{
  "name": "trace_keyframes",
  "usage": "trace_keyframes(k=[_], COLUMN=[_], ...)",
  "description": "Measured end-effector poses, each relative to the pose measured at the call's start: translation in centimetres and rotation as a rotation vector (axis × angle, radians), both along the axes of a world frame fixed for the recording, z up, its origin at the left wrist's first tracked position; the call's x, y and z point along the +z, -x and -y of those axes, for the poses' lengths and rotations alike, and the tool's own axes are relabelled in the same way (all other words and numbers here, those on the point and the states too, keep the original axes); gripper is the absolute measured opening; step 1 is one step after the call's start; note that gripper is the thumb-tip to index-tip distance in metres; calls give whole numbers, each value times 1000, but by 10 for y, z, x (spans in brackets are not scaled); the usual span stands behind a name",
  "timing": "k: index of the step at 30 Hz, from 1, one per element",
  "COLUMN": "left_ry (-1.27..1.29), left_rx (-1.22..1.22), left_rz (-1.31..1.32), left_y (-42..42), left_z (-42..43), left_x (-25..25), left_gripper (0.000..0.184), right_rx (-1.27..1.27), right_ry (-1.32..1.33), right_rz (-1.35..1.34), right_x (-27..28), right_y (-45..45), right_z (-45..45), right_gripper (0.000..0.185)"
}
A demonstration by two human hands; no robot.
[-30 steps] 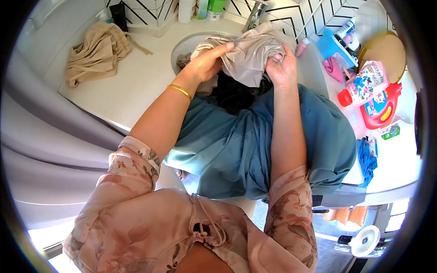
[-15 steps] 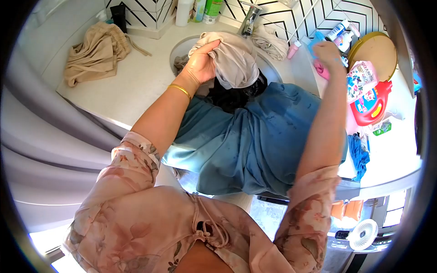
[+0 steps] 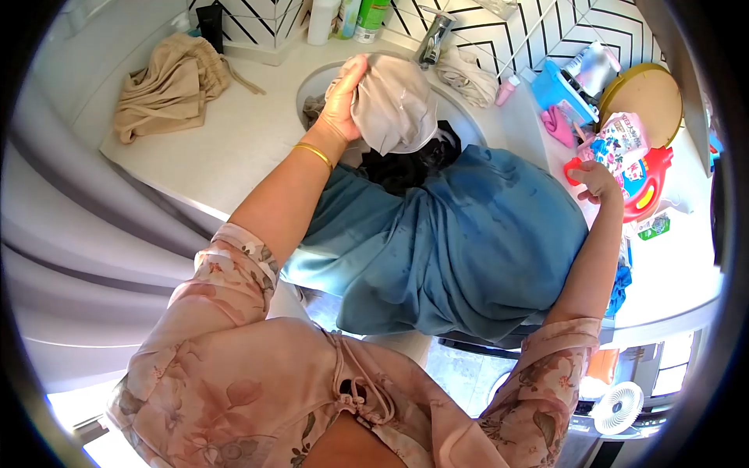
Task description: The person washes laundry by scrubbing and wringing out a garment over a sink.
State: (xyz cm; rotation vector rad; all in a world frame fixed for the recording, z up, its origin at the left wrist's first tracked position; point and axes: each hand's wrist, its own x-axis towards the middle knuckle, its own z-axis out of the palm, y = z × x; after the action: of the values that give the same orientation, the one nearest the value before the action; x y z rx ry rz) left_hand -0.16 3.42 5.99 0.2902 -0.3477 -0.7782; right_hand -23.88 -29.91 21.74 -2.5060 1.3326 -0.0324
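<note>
My left hand [image 3: 342, 105] is closed on a bunched light beige cloth [image 3: 394, 105], holding it up over the sink [image 3: 312, 82]. Dark, wet-looking fabric [image 3: 409, 164] lies below it in the basin. To the right, my right hand [image 3: 599, 182] has its thumb and forefinger on a red cap [image 3: 573, 171], the other fingers curled. Just behind that hand is a red detergent bottle [image 3: 657, 183] with a blue label, partly hidden. A large blue cloth [image 3: 445, 242] drapes from the sink's front edge across my lap.
Tan drawstring trousers [image 3: 168, 90] lie on the left counter. Behind the sink are a faucet [image 3: 434, 39] and a pale cloth [image 3: 466, 74]. At right stand a blue basket [image 3: 558, 90], a pink cloth [image 3: 557, 125], a floral pouch [image 3: 624, 136] and a round gold-rimmed item [image 3: 644, 101].
My right hand has moved down from the blue basket to the red cap beside the detergent bottle. The left hand still holds the beige cloth, slightly shifted.
</note>
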Motion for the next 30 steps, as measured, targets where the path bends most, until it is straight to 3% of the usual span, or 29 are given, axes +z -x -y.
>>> trace_keyframes(k=[5,8,17,21,23,25,29,30], left_ry=[-26,8,9,-10,-15,-6,81,86], left_rx=[-16,-45,-29,-22,-25,-23,-78,-87], left_rz=[19,0,-48,-66,-84,-90,-48,-38], left_y=[-1,-2,-3,0,3,5,-6,-6], left_z=[-3,-4,3,6,6,6,15,17], left_x=[2,2,0,0,2,3,-10,-11], left_gripper=[37,37,46,49,49,49,47,47], right_rx=[-7,-44,114,92,167,590,709,666], right_ry=[-19,-72,287,-485,-680,-860,-778,-690], right_rz=[65,-33,335,789,761,505,316,428], right_x=[-13,-19,-12,15,12,2,-52,-64], right_y=[0,-3,-13,-60,-95,-122,-168,-180], right_z=[11,25,90,5,-37,-98,-191,-190], right_gripper=[51,49,40,26,26,23,24,25])
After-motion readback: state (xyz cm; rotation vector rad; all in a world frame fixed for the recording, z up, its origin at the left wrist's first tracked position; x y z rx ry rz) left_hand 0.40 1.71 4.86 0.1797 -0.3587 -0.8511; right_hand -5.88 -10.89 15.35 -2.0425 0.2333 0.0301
